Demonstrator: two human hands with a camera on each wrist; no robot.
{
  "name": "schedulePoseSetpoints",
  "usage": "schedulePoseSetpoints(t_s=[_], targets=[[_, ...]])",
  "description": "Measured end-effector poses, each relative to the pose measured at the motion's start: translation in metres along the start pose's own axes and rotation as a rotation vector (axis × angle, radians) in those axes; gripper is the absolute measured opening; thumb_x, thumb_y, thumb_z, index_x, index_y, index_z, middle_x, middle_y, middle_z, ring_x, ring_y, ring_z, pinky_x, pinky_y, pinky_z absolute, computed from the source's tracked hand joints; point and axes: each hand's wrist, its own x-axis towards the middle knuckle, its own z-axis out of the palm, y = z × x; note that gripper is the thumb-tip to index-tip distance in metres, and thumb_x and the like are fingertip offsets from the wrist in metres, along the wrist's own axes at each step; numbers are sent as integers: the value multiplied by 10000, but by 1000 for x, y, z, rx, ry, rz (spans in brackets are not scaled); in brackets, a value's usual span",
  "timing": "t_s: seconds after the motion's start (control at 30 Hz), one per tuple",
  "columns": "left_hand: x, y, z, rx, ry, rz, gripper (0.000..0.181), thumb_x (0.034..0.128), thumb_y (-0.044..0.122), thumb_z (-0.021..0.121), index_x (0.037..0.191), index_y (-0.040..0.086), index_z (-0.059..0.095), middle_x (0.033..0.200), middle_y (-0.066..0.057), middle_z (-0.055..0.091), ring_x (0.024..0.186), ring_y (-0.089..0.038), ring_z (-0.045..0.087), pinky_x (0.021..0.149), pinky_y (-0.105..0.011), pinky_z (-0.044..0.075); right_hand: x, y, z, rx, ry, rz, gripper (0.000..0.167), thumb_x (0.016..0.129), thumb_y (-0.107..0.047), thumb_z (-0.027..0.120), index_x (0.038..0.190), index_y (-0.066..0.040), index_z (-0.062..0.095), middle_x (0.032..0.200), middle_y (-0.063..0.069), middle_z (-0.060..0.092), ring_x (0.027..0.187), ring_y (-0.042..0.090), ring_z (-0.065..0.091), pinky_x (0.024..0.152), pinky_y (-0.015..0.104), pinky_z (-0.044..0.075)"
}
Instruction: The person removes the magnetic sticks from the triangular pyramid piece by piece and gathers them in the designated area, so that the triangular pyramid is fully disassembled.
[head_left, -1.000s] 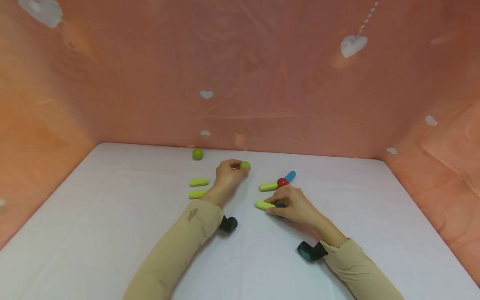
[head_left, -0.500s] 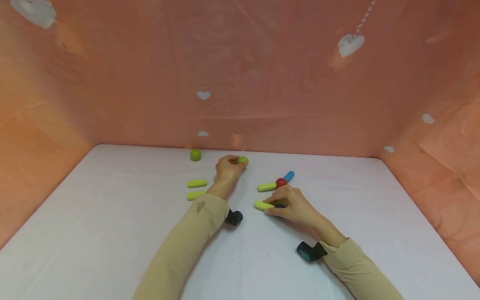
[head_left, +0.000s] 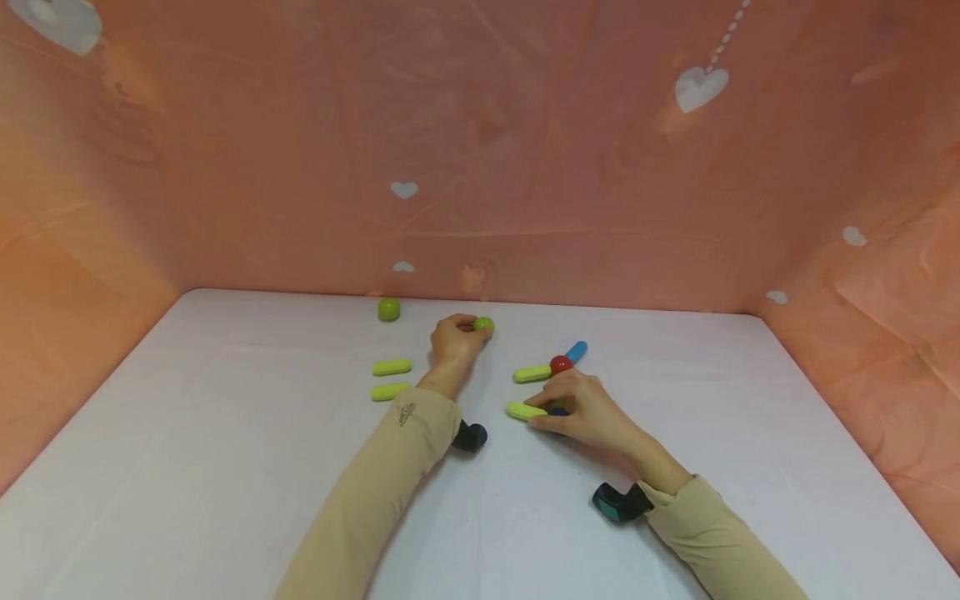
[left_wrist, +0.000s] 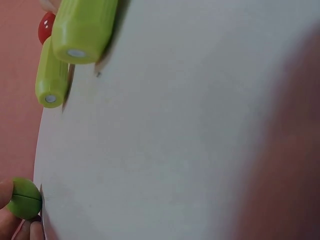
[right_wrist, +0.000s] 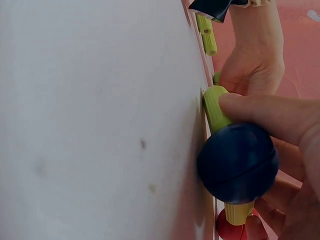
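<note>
A person's left hand point(head_left: 453, 340) pinches a green ball point(head_left: 484, 325) on the far part of a white tabletop point(head_left: 225, 467), with a second green ball point(head_left: 388, 309) at its 10 o'clock and two loose lime rods point(head_left: 392, 367) at 8. The right hand point(head_left: 588, 408) clamps a gripped lime rod point(head_left: 525, 411) against a dark blue ball point(right_wrist: 237, 162); at its 11 o'clock, a red ball point(head_left: 561, 364) sits between another lime rod point(head_left: 532, 374) and a blue rod point(head_left: 577, 351).

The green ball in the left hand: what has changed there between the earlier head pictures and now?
The left hand and its green ball moved slightly away from the person, and the left sleeve shifted right. Nothing was newly grasped or released. The right hand stayed gripping its yellow-green stick.
</note>
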Motion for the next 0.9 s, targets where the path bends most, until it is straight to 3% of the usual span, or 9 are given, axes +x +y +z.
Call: schedulePoseSetpoints(t_s=[0.4, 0.9], targets=[[-1, 0, 0, 27, -7, 13, 324, 836, 157, 732, 1145, 74, 679, 1098, -126, 688, 1045, -274, 623, 914, -381, 478, 0, 2, 1, 11, 15, -33, 216, 763, -186, 808, 964, -115, 772, 888, -41, 672, 852, 112, 535, 721, 275, 384], [-1, -1, 0, 23, -14, 12, 386, 827, 150, 731, 1191, 55, 648, 1135, -139, 674, 1079, -283, 615, 947, -376, 471, 0, 1, 1, -2, -1, 15, 216, 775, -212, 797, 976, -136, 771, 918, -48, 671, 920, 147, 553, 815, 360, 336]])
